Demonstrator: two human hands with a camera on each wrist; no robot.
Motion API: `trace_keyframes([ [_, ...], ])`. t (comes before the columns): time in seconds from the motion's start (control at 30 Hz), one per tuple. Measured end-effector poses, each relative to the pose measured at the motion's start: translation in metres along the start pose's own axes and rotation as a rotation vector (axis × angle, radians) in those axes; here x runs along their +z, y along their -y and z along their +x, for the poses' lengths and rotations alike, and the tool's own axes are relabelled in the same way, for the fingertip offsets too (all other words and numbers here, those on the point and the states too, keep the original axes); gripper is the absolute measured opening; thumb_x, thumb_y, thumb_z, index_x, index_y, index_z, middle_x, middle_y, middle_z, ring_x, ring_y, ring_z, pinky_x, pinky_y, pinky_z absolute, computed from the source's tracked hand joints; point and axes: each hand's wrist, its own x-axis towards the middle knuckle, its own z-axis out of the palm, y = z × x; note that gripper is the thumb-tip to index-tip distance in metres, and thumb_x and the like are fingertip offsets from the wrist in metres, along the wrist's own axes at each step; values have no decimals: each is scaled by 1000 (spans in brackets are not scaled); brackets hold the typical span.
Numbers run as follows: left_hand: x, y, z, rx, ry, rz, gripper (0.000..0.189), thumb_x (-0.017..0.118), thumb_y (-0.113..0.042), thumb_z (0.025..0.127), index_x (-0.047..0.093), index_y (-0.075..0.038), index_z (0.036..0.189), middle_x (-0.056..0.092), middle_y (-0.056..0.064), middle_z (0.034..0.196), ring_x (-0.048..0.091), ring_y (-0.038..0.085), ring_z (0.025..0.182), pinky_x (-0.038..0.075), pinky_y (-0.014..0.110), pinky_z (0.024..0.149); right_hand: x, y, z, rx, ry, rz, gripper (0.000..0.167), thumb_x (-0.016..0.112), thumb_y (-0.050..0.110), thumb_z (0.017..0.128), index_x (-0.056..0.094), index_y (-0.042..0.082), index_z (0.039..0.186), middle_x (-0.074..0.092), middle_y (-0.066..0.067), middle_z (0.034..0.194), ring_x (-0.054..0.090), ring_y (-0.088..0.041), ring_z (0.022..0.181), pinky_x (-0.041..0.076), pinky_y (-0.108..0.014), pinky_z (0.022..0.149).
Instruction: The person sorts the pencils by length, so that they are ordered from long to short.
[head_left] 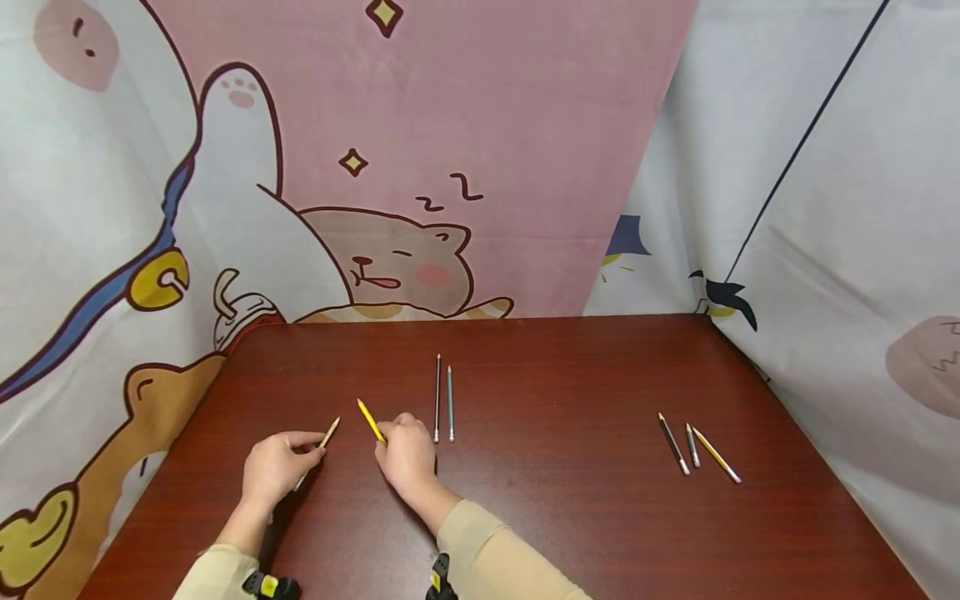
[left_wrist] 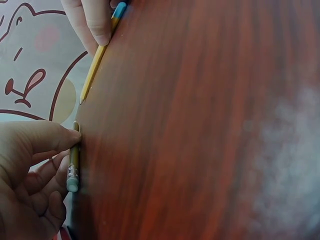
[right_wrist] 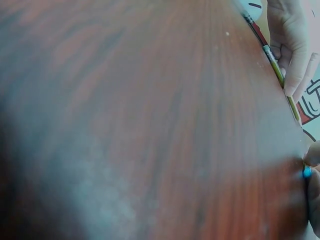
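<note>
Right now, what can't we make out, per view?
Head: blunt end of the held yellow pencil, hidden by the right hand.
Head: any lettering on the three rightmost pencils, too small.
Right wrist: most of that hand, cut off by the right edge.
Right wrist: tabletop, lower left, blurred.

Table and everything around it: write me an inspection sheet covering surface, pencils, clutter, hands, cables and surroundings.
Surface: table, reddish-brown, wood-grained.
Pencils: tan pencil and yellow pencil in hand; dark pencil and blue-green pencil side by side near the middle; black pencil, green pencil and second yellow pencil grouped to the right. The forearms hide some of the table.
Clutter: nothing seen.
Hands: left hand pinches the tan pencil; right hand grips the yellow pencil near its blue end.
Cables: nothing seen.
Surroundings: cartoon-printed cloth, pink and white, behind and beside the table.
</note>
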Motion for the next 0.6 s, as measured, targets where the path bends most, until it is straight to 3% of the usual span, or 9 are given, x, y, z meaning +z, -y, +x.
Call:
trace_keyframes([
  [0.37,0,0,0,-6,-7,-1,21,78,-21,81,80,-14,101,75,6,85,67,27,77,47,41,63,-1,1,-1,25,-28,53,24,82,13,68,81,17,92,65,1,76,61,-16,68,47,-24,63],
  [0.6,0,0,0,6,-15,13,21,78,-21,81,80,-15,100,75,10,91,68,32,83,48,44,65,-4,-1,2,79,5,194,26,78,9,72,81,15,97,63,5,71,60,-11,66,45,-20,58],
])
